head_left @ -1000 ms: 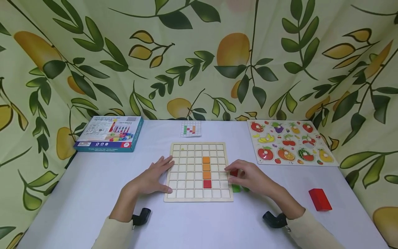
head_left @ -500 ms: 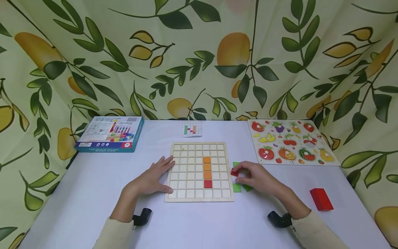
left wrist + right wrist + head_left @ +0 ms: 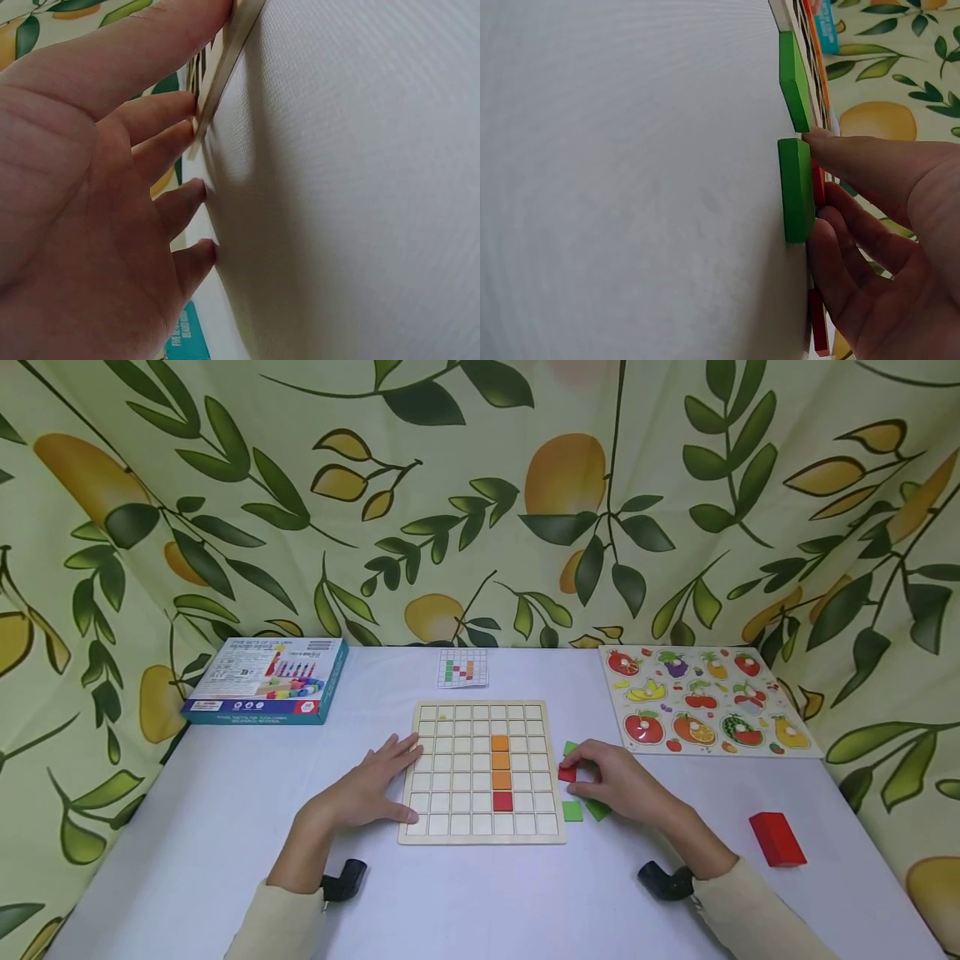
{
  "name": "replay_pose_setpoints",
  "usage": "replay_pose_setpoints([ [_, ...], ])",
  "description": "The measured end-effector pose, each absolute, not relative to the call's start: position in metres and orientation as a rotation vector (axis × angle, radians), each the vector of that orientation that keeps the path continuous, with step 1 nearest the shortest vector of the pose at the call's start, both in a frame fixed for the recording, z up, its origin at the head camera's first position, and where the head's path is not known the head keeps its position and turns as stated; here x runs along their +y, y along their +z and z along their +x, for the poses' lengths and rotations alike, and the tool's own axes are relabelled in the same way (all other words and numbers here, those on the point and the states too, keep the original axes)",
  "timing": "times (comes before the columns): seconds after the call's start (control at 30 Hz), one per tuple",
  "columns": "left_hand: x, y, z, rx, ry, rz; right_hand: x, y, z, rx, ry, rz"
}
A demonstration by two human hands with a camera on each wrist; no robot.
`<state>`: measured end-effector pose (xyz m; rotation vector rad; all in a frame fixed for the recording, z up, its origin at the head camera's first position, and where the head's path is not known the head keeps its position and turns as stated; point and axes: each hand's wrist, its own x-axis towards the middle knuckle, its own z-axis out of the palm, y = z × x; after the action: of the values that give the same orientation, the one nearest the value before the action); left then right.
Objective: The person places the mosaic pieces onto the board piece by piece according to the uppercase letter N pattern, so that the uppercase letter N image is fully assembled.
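In the head view, a wooden grid board [image 3: 480, 840] lies mid-table. Several orange tiles [image 3: 500, 762] stand in one column above a red tile [image 3: 502, 802]. My left hand [image 3: 358, 785] is spread, with fingertips and thumb resting on the board's left edge. Right of the board, my right hand [image 3: 622, 777] pinches a loose red tile [image 3: 567, 773] between thumb and fingers. Around that hand lie green tiles [image 3: 572, 811], one partly hidden behind it. The right wrist view shows a nearer green tile [image 3: 796, 191] and another red piece [image 3: 819, 322] below the fingers.
A small pattern card [image 3: 462, 668] lies behind the board. At the back left is a cardboard box [image 3: 262, 683]; a fruit puzzle board [image 3: 705, 702] lies at the back right. A red block [image 3: 777, 840] sits at the right. A leaf-patterned cloth hangs behind.
My right hand has drawn slightly right from the board's edge, and its thumb and fingers have come onto the loose red tile. More of the green tiles shows. My left hand has stayed put.
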<state>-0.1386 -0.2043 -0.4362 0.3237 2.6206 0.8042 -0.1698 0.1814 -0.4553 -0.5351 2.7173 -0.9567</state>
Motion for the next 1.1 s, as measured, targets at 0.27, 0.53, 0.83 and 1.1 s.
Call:
replay_pose_setpoints([
  [0.27, -0.2042, -0.4354, -0.1389, 2.614, 0.814, 0.31, 0.178, -0.4555, -0.1698, 2.768, -0.905, -0.529],
  [0.53, -0.2054, -0.4359, -0.1393, 2.613, 0.821, 0.324, 0.1774, -0.4563, -0.1711, 2.778, -0.904, -0.541],
  [0.83, -0.2061, -0.4371, -0.1382, 2.61, 0.824, 0.326, 0.1773, -0.4567, -0.1713, 2.782, -0.915, -0.502],
  [1.1, -0.2046, -0.4362, -0.1387, 2.62, 0.815, 0.335, 0.1774, -0.4526, -0.1715, 2.783, -0.919, -0.439],
])
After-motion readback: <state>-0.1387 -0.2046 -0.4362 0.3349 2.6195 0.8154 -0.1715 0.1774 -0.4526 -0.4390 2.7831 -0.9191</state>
